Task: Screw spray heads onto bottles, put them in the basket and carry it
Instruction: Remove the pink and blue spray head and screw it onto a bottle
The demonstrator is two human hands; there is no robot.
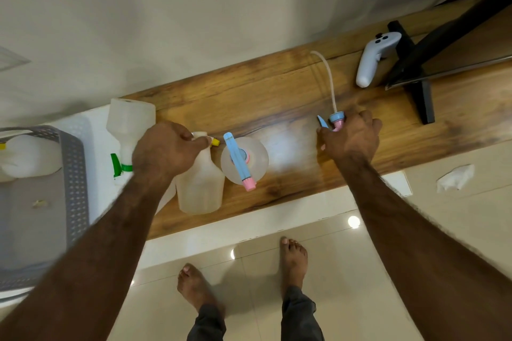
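Wooden shelf [277,86] holds the work. Head view: my left hand [166,151] is closed round the top of a clear bottle [200,188], a yellow nozzle tip poking out. My right hand [352,138] pinches a blue-pink spray head [336,119], tube trailing far. Between them stands a finished bottle [245,160]. Grey basket [74,174] sits far left with one bottle inside.

The left hand [169,149] hides the yellow-tipped spray head [214,142], the right hand [350,137] covers most of the blue-pink spray head [336,119], and the grey basket [73,174] at nine o'clock is cut off.
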